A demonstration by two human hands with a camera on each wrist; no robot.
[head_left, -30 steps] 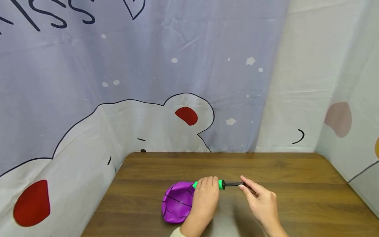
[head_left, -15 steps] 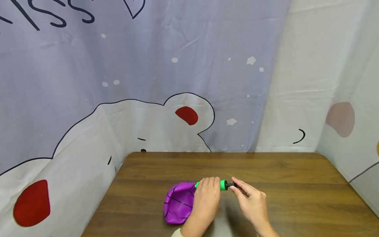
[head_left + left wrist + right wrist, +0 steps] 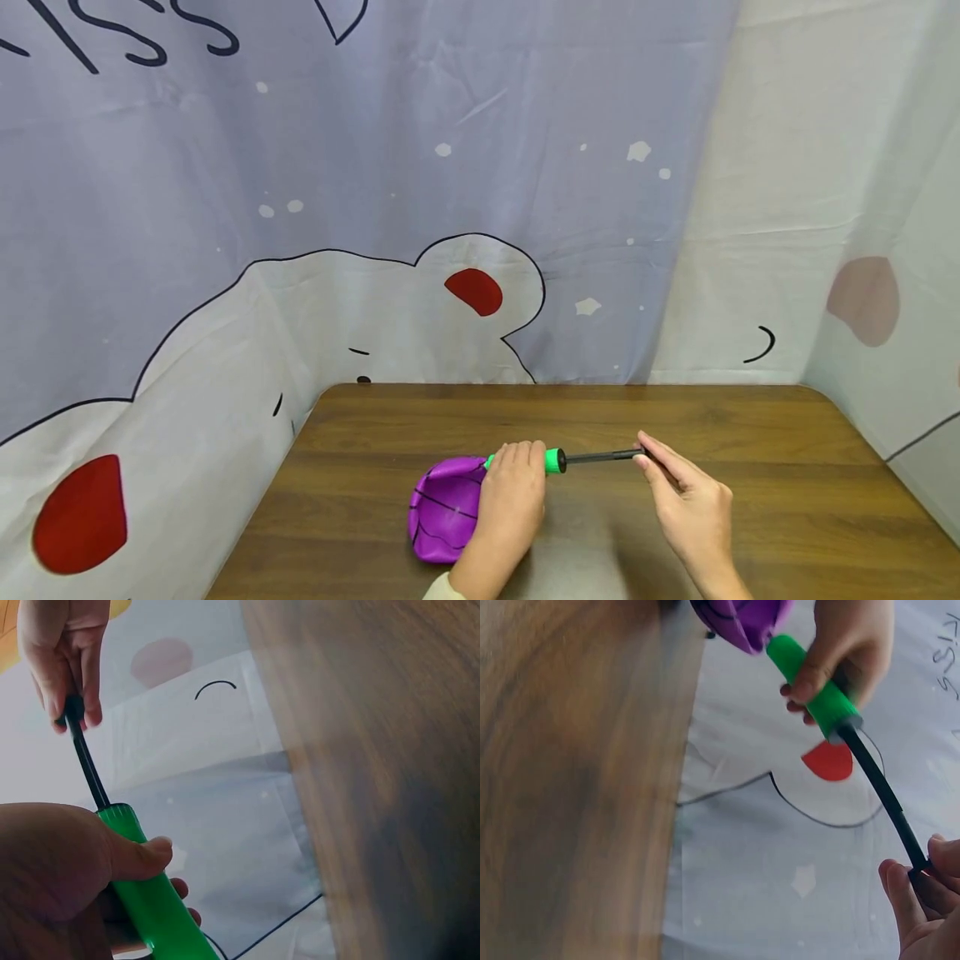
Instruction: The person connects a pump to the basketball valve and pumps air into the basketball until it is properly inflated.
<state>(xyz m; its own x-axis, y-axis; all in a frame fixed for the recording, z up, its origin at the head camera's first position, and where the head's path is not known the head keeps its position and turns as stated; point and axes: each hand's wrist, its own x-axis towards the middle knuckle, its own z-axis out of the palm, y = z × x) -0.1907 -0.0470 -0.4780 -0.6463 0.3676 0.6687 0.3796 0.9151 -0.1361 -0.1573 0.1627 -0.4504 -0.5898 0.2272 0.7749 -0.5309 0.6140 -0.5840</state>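
Observation:
My left hand [image 3: 513, 500] grips the green barrel of a small hand pump [image 3: 161, 915], its thumb laid along the barrel in the left wrist view. At the pump's left end sits a deflated purple ball [image 3: 447, 512] with black lines, its upper side caved in. The nozzle seems to enter the ball's edge, though the joint is too small to tell. My right hand [image 3: 693, 504] pinches the black handle [image 3: 921, 871] between thumb and fingers. Between the hands the black plunger rod [image 3: 603, 457] is drawn far out of the barrel.
A brown wooden table [image 3: 375, 425] lies beneath the hands. Pale cloth [image 3: 360, 167] printed with cartoon shapes hangs behind its far edge, and more cloth [image 3: 885, 333] stands along the right side.
The right hand first moved left, pushing the rod in, and has since pulled the handle out to the right, farther than before. Left hand and ball shifted slightly.

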